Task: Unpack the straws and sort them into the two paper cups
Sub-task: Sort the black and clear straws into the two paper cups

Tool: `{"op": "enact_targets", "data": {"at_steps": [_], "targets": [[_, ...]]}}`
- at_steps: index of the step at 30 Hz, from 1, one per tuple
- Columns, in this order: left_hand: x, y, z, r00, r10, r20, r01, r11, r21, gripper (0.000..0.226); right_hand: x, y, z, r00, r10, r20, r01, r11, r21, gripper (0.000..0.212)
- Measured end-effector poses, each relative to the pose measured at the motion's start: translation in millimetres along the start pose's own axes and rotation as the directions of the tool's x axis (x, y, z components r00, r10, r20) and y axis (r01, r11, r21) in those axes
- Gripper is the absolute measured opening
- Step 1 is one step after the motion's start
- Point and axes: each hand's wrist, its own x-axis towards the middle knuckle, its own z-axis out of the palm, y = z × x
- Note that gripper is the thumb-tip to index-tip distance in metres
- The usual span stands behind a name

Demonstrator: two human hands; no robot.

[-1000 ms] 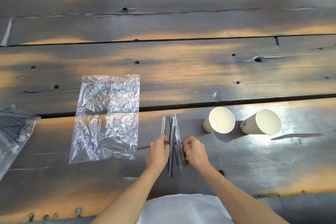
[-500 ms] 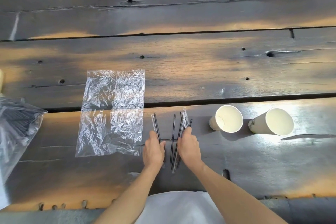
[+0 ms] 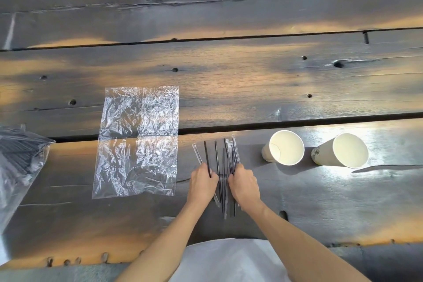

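Observation:
Several thin black straws (image 3: 216, 158), some bare and some in clear wrappers, lie fanned out on the dark wooden table (image 3: 229, 80). My left hand (image 3: 202, 182) lies palm down on the left part of the fan, its fingertips pinching one bare black straw (image 3: 207, 155). My right hand (image 3: 243, 184) presses with curled fingers on the tighter bunch of wrapped straws (image 3: 233, 151). Two white paper cups stand upright to the right: the nearer cup (image 3: 265, 153) and the farther-right cup (image 3: 322, 153), both with nothing inside.
A flat, crumpled clear plastic bag (image 3: 137, 142) lies left of the straws. A bigger plastic bag holding many black straws (image 3: 18, 155) sits at the left edge. A dark gap (image 3: 229, 129) runs between the table boards. The table's front edge (image 3: 91, 258) is close to my body.
The straws were one tight bunch between my hands; now they are spread apart, with my left hand having drawn a few to the left. The camera view has shifted slightly.

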Motion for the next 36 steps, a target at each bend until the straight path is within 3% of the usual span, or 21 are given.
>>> {"op": "enact_targets", "data": {"at_steps": [4, 7, 12, 17, 22, 31, 36], "targets": [[4.9, 6.9, 3.9, 0.994, 0.018, 0.107, -0.019, 1.0, 0.011, 0.017, 3.7, -0.4, -1.4, 0.999, -0.017, 0.029, 0.017, 0.999, -0.033, 0.008], [6.1, 10.1, 5.7, 0.994, 0.018, 0.107, -0.027, 0.997, 0.078, 0.022, 5.4, -0.2, -5.1, 0.999, 0.004, 0.035, -0.005, 1.0, 0.004, 0.009], [12.5, 16.1, 3.2, 0.992, -0.026, 0.121, 0.008, 0.99, 0.143, 0.006, 7.0, 8.0, -11.7, 0.995, 0.066, 0.073, -0.072, 0.994, 0.08, 0.013], [13.8, 17.8, 3.4, 0.992, -0.057, 0.108, 0.043, 0.99, 0.135, 0.021, 7.3, 22.2, -14.4, 0.992, 0.014, 0.124, -0.039, 0.978, 0.206, 0.014], [11.6, 23.7, 9.3, 0.992, -0.054, 0.115, 0.039, 0.991, 0.128, 0.033, 5.4, 25.6, -16.7, 0.997, 0.002, 0.079, -0.025, 0.957, 0.289, 0.023], [11.5, 27.4, 11.2, 0.999, 0.013, 0.042, -0.021, 0.976, 0.217, 0.016, 5.4, 23.5, -19.6, 0.992, 0.021, 0.124, -0.062, 0.938, 0.341, 0.019], [14.2, 29.4, 8.8, 0.998, 0.004, 0.065, -0.019, 0.97, 0.24, 0.01, 10.5, 19.3, -24.6, 0.98, 0.031, 0.195, -0.12, 0.879, 0.461, 0.015]]}}
